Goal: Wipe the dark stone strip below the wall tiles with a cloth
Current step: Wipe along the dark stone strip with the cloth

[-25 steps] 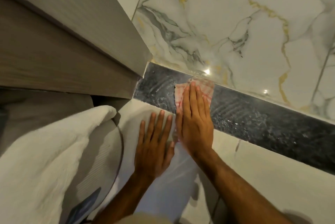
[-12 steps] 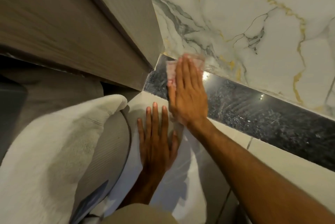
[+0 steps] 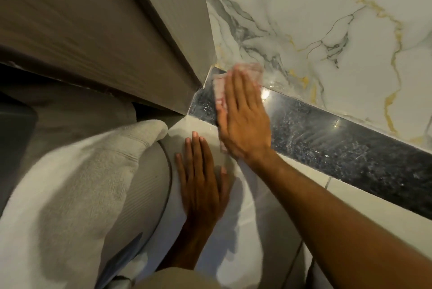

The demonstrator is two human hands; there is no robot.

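A dark speckled stone strip (image 3: 339, 148) runs from the corner by the grey panel down to the right, under the white marble wall tiles (image 3: 315, 19). My right hand (image 3: 243, 115) lies flat on the strip's left end and presses a pale cloth with pink stripes (image 3: 219, 92) against it. The cloth peeks out past the fingertips and along the hand's left edge; most of it is hidden under the palm. My left hand (image 3: 201, 178) rests flat, fingers together, on the white surface (image 3: 264, 230) just below the strip, holding nothing.
A grey ribbed panel (image 3: 117, 31) closes off the upper left and meets the strip at the corner. A white folded towel (image 3: 70, 183) lies at the left over a pale rounded fixture (image 3: 142, 195). Plain white tile (image 3: 374, 214) continues below the strip to the right.
My right hand has slid the cloth left and upward along the strip into the corner by the grey panel. The left hand has stayed pressed flat below.
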